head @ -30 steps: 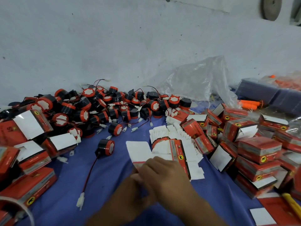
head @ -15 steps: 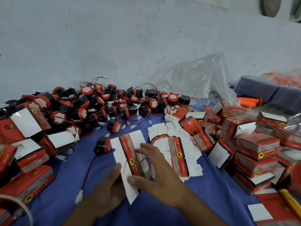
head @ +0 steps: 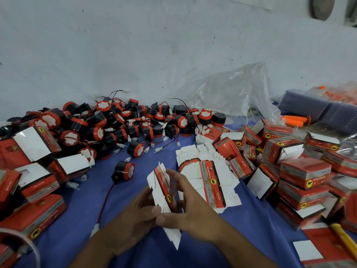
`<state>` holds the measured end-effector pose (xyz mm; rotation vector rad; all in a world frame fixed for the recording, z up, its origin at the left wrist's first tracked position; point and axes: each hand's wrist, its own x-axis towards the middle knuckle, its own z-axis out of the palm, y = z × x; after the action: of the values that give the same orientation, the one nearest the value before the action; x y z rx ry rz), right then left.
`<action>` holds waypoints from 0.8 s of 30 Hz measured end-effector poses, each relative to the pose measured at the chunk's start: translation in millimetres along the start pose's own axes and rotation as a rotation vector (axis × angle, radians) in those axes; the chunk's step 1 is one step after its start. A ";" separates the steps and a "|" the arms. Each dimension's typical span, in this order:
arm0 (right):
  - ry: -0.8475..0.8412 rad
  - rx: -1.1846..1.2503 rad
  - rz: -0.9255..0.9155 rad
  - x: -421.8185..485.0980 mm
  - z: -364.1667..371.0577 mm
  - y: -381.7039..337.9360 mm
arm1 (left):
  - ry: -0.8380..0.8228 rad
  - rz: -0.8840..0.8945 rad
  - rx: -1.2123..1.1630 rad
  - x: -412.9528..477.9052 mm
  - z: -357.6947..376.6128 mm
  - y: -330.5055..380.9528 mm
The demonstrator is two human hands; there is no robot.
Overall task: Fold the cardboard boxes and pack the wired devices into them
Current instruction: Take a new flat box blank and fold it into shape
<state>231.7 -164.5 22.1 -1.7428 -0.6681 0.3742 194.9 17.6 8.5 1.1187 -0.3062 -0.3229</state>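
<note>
We hold the flat carton blank (head: 161, 180) upright just above the blue cloth (head: 251, 219), left hand (head: 131, 221) pinching its white flaps and right hand (head: 193, 211) curled round the red panel. It seems light, thin and easily creased, so we judge the scored folds the best place to grip.

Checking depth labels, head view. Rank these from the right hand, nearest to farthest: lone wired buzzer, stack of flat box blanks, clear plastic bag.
1. stack of flat box blanks: just right of the right hand, almost touching its fingers.
2. lone wired buzzer: off to the left, across the other hand.
3. clear plastic bag: far back, against the wall.
</note>
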 end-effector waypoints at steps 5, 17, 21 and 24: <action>0.082 0.346 0.021 5.5 4.1 -0.1 | 0.023 -0.020 0.203 1.8 -6.9 -1.1; 0.152 0.614 0.149 8.1 -11.1 -5.1 | 0.065 0.062 0.493 -4.6 -14.4 0.8; 0.128 0.537 0.149 8.0 -15.3 -10.8 | -0.072 0.194 0.912 4.0 4.6 9.0; -0.004 0.701 0.108 1.4 -18.1 -11.3 | 0.028 0.255 1.004 11.7 5.9 9.0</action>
<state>240.4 -175.8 38.0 -1.1088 -0.3761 0.6034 204.1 11.7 20.0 2.0386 -0.6113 0.1093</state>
